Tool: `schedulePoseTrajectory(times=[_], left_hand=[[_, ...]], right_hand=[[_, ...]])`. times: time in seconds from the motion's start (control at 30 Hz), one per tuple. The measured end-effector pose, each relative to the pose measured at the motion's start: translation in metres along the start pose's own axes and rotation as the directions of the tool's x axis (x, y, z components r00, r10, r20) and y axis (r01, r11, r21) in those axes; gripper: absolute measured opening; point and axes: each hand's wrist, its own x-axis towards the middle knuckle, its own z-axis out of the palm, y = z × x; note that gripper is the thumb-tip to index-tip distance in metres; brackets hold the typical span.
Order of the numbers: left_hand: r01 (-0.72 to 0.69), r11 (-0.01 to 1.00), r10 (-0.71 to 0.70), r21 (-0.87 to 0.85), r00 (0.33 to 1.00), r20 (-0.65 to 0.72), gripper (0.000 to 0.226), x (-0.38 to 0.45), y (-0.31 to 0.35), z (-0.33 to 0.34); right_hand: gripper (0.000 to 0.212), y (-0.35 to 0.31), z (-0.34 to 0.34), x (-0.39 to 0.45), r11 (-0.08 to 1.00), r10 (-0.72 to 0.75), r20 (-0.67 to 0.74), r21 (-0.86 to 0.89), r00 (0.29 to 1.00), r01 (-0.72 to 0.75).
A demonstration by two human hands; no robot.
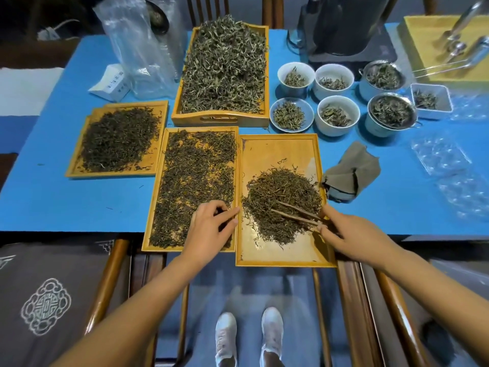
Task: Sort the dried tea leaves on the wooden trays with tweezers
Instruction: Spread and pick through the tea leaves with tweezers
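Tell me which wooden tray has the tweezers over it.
The near-right tray: the right hand holds the tweezers over its heaped leaf pile. Unlike the other three trays, most of its wooden floor shows bare.

The table (pixel 53 197) is bright blue. The wooden trays (pixel 280 152) are honey yellow, and the tea leaves (pixel 284 193) on them are dark olive-brown with paler strands. The tweezers (pixel 296 214) are reddish brown. The cups (pixel 334 75) are white and the folded cloth (pixel 353 170) is grey-brown. The cushion (pixel 45 305) at lower left is dark grey with a white knotted medallion pattern. The shoes (pixel 226 337) are white. The box (pixel 412 35) at upper right is pale yellow.
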Motion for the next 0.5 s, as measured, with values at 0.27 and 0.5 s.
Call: schedulePoseTrajectory(times=[0.27, 0.5], left_hand=[[-0.008, 1.0, 0.008, -0.003, 1.0, 0.009, 0.031, 0.002, -0.0053, 0.0016], [-0.04, 0.999, 0.04, 0.013, 0.999, 0.014, 0.031, 0.0007, -0.0075, 0.0028]], right_hand=[[0.019, -0.0024, 0.0063, -0.0059, 1.0, -0.028, 0.019, 0.008, 0.999, 0.028], [0.019, -0.006, 0.0061, -0.0063, 0.999, 0.003, 0.011, 0.038, 1.0, -0.003]])
